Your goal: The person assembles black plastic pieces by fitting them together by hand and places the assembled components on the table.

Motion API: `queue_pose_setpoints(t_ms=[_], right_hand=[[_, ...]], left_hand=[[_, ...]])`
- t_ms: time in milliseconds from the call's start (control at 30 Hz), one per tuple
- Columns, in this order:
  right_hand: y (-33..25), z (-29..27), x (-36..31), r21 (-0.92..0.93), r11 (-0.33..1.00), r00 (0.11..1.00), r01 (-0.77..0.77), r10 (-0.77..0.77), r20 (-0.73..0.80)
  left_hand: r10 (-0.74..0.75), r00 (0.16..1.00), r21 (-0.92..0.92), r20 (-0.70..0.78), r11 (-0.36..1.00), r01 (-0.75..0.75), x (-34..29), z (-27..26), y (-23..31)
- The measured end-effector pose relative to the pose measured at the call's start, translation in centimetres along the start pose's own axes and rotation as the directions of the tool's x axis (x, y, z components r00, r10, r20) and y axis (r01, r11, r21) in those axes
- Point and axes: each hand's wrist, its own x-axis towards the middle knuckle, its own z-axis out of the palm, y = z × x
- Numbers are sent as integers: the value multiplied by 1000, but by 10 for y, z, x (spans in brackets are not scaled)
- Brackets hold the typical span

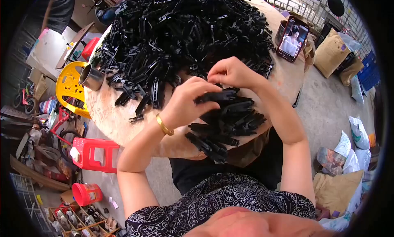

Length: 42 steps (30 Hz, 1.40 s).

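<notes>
A large heap of slim black plastic parts (pixel 184 36) covers the far side of a round table (pixel 111 118). My left hand (pixel 186 101), with a gold bangle at its wrist, is closed around a black plastic part (pixel 217 96), gripped between thumb and fingers. Just beyond it, my right hand (pixel 234 74) has its fingertips pinched together close to the heap's near edge; whatever lies in that pinch is hidden. Below both hands, a smaller group of similar black parts (pixel 244 118) rests at the table's near edge, lying roughly side by side.
A phone (pixel 292 39) leans against a can at the table's right. On the left edge stands a metal cup (pixel 91 77). Around the table are a yellow chair (pixel 67 83), a red stool (pixel 88 155), a red bucket (pixel 87 194) and several sacks (pixel 336 192).
</notes>
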Motion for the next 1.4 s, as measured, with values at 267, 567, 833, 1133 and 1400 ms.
queue_pose_setpoints(t_ms=[267, 567, 833, 1133, 1400], right_hand=[[-2, 6, -6, -566, 817, 987, 113, -27, 159], [-12, 20, -3, -174, 976, 991, 131, -123, 53], [-15, 7, -6, -35, 999, 960, -42, 50, 275], [-24, 8, -7, 305, 948, 995, 95, -83, -53], [-17, 11, -3, -8, 954, 939, 299, -296, -176]], left_hand=[[-305, 924, 97, -233, 938, 334, 6, -26, -9], [-266, 939, 754, -217, 566, 334, -11, -27, -39], [-451, 783, 177, -428, 808, 562, 3, -36, -15], [-581, 782, -494, -226, 760, 423, 4, -20, -30], [-621, 783, -775, -36, 512, 371, 6, -8, -22]])
